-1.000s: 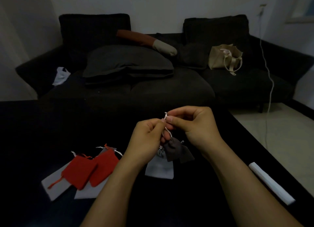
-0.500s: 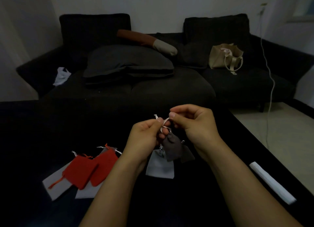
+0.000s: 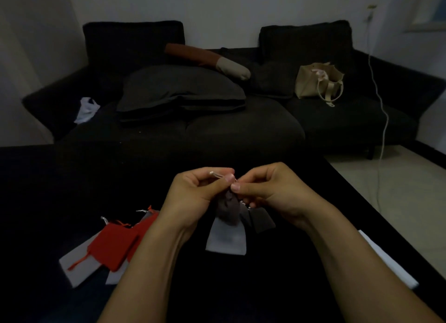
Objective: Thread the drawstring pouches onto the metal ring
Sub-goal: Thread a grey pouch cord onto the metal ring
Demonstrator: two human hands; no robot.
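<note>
Several pouches remain unthreaded: two red pouches (image 3: 115,245) lie left on the table (image 3: 48,190). I see three hanging between my hands. Left hand (image 3: 193,194) pinches a drawstring (image 3: 216,175); right hand (image 3: 270,190) pinches beside it. Ring hidden.

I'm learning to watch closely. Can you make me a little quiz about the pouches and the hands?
1. True or false: the red pouches lie on the table, left of the hands.
2. What does the left hand pinch? A) a light cord B) the tote bag C) a pillow
3. Fill in: a dark pouch hangs below the hands, in front of a ______ pouch.

Key: 1 true. 2 A. 3 grey. The right hand pinches something small beside the left thumb; the ring itself cannot be made out.
</note>
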